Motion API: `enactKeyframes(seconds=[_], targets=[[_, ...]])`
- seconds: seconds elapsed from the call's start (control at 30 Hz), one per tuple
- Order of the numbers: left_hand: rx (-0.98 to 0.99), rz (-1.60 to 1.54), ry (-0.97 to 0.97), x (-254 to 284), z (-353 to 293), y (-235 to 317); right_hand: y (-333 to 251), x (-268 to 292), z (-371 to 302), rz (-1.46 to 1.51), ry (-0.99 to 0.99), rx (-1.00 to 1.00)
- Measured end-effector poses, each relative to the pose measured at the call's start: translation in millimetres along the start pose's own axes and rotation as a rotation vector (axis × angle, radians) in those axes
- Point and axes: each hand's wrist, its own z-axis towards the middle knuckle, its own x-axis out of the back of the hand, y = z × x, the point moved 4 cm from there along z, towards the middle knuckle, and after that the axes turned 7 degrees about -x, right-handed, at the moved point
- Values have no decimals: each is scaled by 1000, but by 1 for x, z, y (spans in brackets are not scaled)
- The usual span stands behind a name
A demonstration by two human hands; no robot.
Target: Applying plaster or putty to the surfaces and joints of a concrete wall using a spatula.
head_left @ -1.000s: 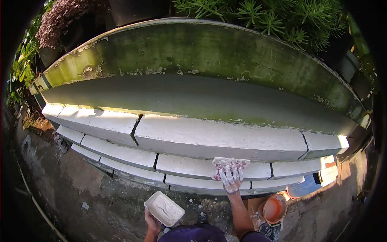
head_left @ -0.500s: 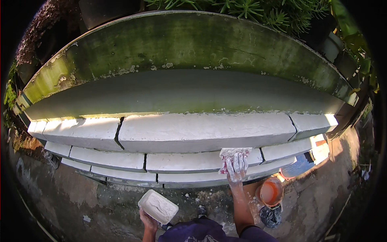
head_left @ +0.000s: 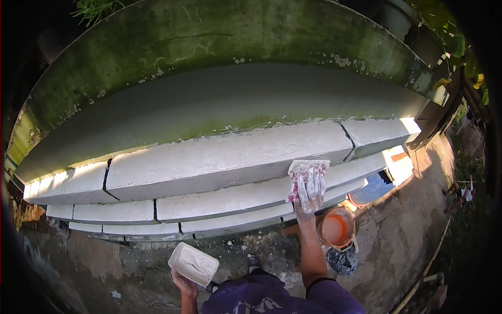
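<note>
My left hand [head_left: 184, 283] grips a white rectangular tub [head_left: 194, 264] filled with thick white paste, holding it near my body at the lower left. In my right hand [head_left: 311, 194], coated in white, is a flat paste-smeared spreader [head_left: 307, 166] with pink-red patches. Fingers lie over its face, and its exact make is hard to see. Its far edge is against or just over the front face of the top row of white-coated blocks [head_left: 230, 152]. Dark gaps split the stepped rows. Part of the lower row [head_left: 225, 201] is hidden behind the hand.
An orange-lined bucket [head_left: 337, 228] of milky liquid stands right of my forearm, beside a dark crumpled bag [head_left: 342, 260]. Beyond it lies a blue container [head_left: 370, 189]. A mossy green wall [head_left: 225, 44] rises behind the blocks. A long pole [head_left: 426, 269] lies at the right.
My right hand and the spreader have moved from the second row up to the top row's front face. The whole view has shifted and tilted. The tub stays in my left hand.
</note>
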Motion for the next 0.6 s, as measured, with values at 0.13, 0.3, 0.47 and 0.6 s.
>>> enactKeyframes(seconds=[0.13, 0.3, 0.47, 0.6], targets=[[-16, -13, 13, -15, -10, -19, -11, 4, -37, 108, -152, 102], [-12, 12, 40, -26, -32, -40, -6, 20, -44, 195, -204, 220], [4, 23, 58, -21, -52, -57, 15, 8, -5, 112, -125, 170], [33, 77, 114, -17, -68, -73, -8, -6, -4, 186, -176, 88]])
